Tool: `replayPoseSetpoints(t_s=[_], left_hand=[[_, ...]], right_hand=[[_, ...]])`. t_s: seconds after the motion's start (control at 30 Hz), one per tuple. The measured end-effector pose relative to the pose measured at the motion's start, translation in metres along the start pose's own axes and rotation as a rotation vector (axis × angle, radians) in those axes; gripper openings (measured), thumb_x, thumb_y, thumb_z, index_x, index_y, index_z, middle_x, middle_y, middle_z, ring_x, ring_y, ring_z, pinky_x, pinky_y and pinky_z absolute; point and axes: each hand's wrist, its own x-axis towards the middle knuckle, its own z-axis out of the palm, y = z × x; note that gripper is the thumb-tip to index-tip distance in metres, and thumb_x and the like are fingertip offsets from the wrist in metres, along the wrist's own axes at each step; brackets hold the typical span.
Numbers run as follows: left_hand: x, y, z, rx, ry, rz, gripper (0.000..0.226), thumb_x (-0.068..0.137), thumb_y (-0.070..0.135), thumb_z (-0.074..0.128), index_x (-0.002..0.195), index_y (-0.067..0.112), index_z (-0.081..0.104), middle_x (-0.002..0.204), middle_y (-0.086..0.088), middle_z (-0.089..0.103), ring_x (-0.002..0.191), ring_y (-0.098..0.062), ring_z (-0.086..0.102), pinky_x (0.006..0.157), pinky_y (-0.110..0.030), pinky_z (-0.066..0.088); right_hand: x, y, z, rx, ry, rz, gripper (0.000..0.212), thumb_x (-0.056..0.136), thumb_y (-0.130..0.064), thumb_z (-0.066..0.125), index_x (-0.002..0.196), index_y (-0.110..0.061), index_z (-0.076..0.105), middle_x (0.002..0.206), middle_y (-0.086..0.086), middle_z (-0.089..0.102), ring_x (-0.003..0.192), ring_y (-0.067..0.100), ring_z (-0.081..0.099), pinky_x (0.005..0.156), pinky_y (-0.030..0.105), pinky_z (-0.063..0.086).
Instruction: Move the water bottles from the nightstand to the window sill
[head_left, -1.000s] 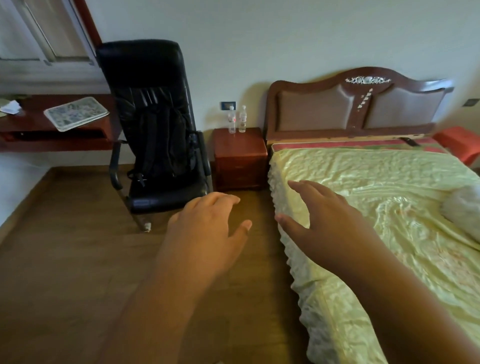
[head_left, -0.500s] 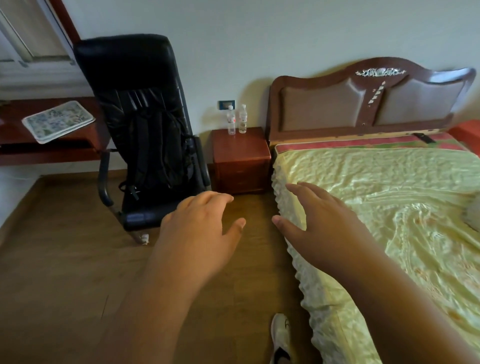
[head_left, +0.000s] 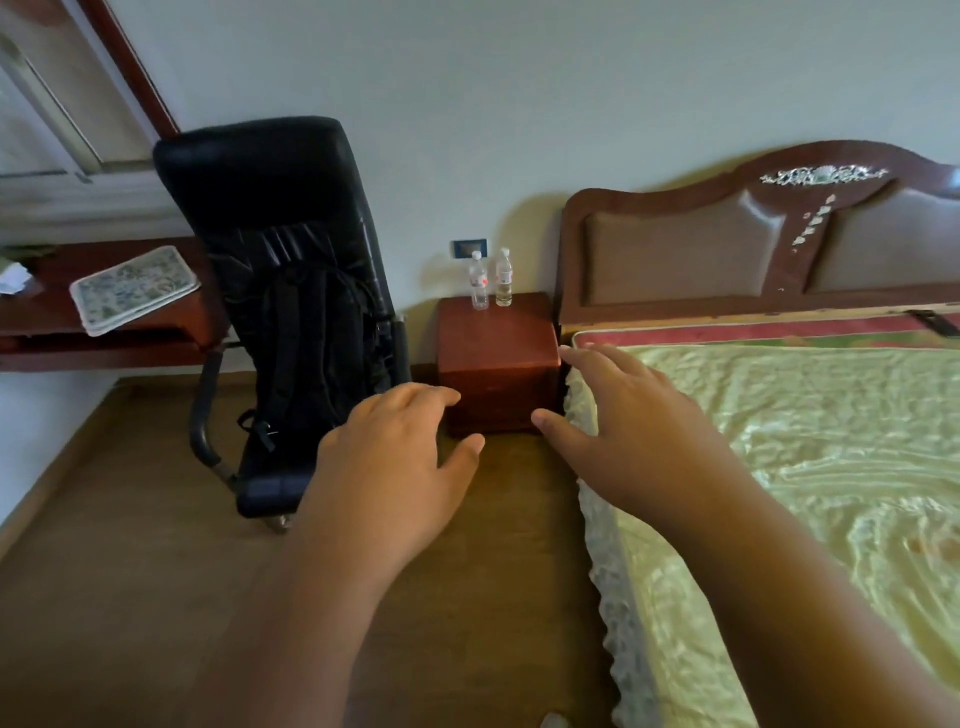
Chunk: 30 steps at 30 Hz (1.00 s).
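Head view: a bedroom seen from above and behind two bare hands stretched forward over the floor. The left hand (head_left: 400, 462) and right hand (head_left: 628, 431) are both empty, palms down, fingers (head_left: 584, 358) loosely spread and holding nothing. Two clear bottles (head_left: 491, 280) stand upright, just beside each other, at the back of a small red-brown nightstand (head_left: 496, 358) against the wall, between a black chair (head_left: 291, 291) and the bed (head_left: 779, 441). The hands are well short of the bottles, so this looks like the approach step, with nothing moved yet. Next, the person likely needs to close in and grip one bottle in each hand, then carry them to the sill (head_left: 78, 202) at upper left (only partly in view). Each bottle has a label band with some red on it, but the writing is too small to read.
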Motion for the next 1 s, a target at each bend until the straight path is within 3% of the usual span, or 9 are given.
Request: replayPoseSetpoints(t_s=[0.57,0.73,1.0], left_hand=[[0.146,0.007,0.033,-0.062,-0.027,0.103,0.055,0.093,0.066,0.043,0.143,0.043,0.043,0.146,0.022,0.044,0.136,-0.008,0.039,0.107,-0.042,0.040],[0.213,-0.017,0.024,-0.078,-0.008,0.150,0.056,0.093,0.066,0.045,0.143,0.042,0.043,0.146,0.021,0.046,0.136,-0.008,0.041,0.105,-0.040,0.040],[0.299,-0.074,0.016,-0.075,-0.055,0.177,0.055,0.094,0.064,0.046,0.144,0.043,0.042,0.148,0.020,0.044,0.136,-0.010,0.040,0.106,-0.041,0.039]], right_hand=[[0.112,0.036,-0.006,-0.054,-0.010,0.124,0.074,0.088,-0.071,0.045,0.152,-0.039,0.027,0.160,-0.013,0.028,0.144,0.018,0.032,0.114,0.046,0.033],[0.165,0.024,-0.012,-0.094,0.039,0.176,0.072,0.087,-0.070,0.045,0.150,-0.038,0.029,0.157,-0.013,0.033,0.142,0.019,0.036,0.111,0.045,0.038],[0.250,-0.017,0.011,-0.101,0.070,0.201,0.073,0.087,-0.071,0.045,0.151,-0.041,0.027,0.159,-0.016,0.028,0.145,0.016,0.031,0.112,0.043,0.033]])
